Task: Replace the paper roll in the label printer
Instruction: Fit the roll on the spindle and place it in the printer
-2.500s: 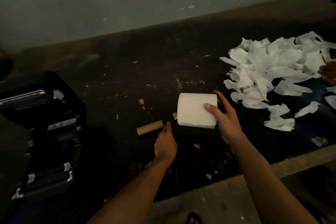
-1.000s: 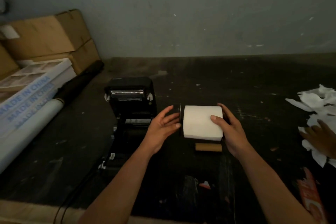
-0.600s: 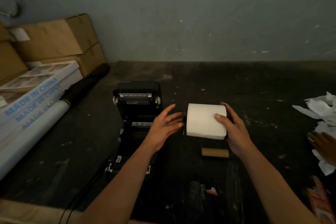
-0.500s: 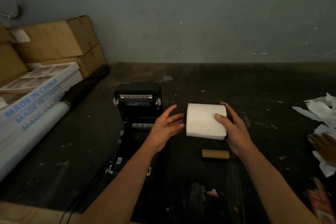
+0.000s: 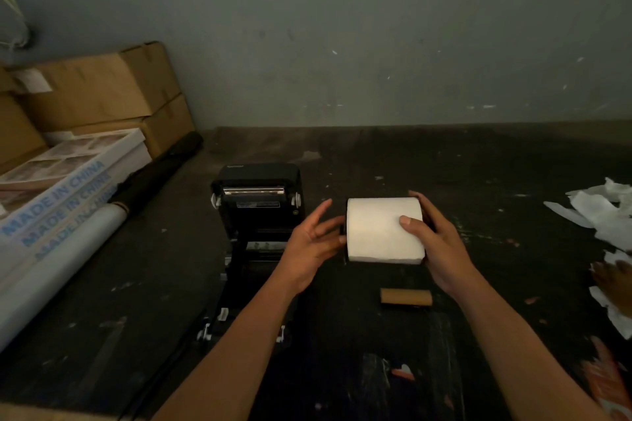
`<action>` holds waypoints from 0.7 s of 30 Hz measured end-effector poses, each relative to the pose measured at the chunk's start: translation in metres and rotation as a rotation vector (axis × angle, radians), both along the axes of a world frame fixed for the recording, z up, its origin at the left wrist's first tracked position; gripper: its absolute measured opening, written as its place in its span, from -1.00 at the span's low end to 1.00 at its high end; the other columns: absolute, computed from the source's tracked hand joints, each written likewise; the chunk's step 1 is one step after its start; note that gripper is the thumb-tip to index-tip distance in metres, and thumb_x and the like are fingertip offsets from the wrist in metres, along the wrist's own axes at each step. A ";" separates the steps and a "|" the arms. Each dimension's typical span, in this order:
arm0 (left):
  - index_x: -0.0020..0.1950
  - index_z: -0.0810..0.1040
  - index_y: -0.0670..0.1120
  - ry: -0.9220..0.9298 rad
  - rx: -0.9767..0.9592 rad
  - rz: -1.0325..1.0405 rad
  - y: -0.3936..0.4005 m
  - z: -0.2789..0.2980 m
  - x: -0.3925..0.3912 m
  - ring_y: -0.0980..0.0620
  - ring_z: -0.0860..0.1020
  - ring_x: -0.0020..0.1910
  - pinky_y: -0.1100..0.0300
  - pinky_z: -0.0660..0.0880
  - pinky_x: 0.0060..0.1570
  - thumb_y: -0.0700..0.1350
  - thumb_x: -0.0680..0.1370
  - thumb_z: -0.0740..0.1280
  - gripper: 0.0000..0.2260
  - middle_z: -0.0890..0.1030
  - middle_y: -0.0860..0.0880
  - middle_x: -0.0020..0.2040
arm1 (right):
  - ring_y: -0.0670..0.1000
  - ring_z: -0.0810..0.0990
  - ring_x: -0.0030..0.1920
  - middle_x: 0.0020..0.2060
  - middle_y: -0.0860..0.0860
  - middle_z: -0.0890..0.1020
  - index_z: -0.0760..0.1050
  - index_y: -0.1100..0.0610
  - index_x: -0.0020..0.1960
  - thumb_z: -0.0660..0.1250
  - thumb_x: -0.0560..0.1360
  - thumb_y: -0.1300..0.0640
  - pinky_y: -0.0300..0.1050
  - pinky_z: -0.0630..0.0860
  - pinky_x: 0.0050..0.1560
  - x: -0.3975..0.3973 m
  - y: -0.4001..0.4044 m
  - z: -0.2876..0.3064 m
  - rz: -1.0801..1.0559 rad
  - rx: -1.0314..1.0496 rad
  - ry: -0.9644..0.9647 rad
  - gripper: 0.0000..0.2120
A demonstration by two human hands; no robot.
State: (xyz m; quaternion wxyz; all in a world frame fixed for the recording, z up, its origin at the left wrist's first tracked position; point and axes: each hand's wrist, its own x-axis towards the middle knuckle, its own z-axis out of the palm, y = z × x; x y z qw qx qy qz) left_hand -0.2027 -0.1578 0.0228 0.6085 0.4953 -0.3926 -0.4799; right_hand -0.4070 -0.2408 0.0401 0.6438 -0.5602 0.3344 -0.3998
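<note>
A full white paper roll (image 5: 378, 229) is held above the dark table, just right of the black label printer (image 5: 258, 212), whose lid stands open. My right hand (image 5: 432, 239) grips the roll's right end, thumb on top. My left hand (image 5: 313, 239) has straight fingers touching the roll's left end, where a black holder part shows. An empty brown cardboard core (image 5: 406, 296) lies on the table below the roll.
Cardboard boxes (image 5: 102, 89), a white "MADE IN CHINA" box (image 5: 68, 181) and long rolls (image 5: 58, 263) crowd the left side. Torn white paper scraps (image 5: 602, 215) lie at the right edge, where another person's hand (image 5: 615, 277) rests. A cable (image 5: 160, 376) runs from the printer toward the front edge.
The view swung left, bringing the printer and boxes into sight. Both hands carried the roll toward the printer; in the last half second they hardly moved.
</note>
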 end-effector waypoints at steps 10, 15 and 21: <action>0.47 0.24 0.11 0.050 -0.022 0.026 0.008 0.030 -0.014 0.02 0.53 0.22 0.02 0.52 0.16 0.02 0.34 0.46 -0.27 0.57 -0.07 0.24 | 0.03 0.54 0.11 0.25 -0.06 0.42 0.34 -0.36 0.27 0.46 0.17 -0.21 -0.08 0.60 -0.18 0.005 -0.002 0.005 -0.033 -0.092 0.008 -0.31; 0.50 0.18 0.13 -0.142 -0.037 0.132 0.009 0.038 -0.031 0.10 0.49 0.24 0.02 0.49 0.21 0.15 0.34 0.41 -0.22 0.44 -0.01 0.37 | 0.00 0.55 0.08 0.22 -0.11 0.43 0.31 -0.38 0.28 0.46 0.22 -0.19 -0.14 0.59 -0.23 0.009 -0.002 0.010 -0.006 -0.157 -0.012 -0.33; 0.50 0.10 0.23 -0.248 -0.022 0.221 0.016 0.042 -0.024 0.17 0.45 0.23 0.09 0.49 0.19 0.16 0.42 0.41 -0.26 0.45 0.24 0.21 | -0.01 0.51 0.13 0.29 -0.04 0.39 0.27 -0.31 0.34 0.45 0.36 -0.03 -0.24 0.58 -0.23 0.020 0.001 0.011 0.046 -0.243 0.012 -0.37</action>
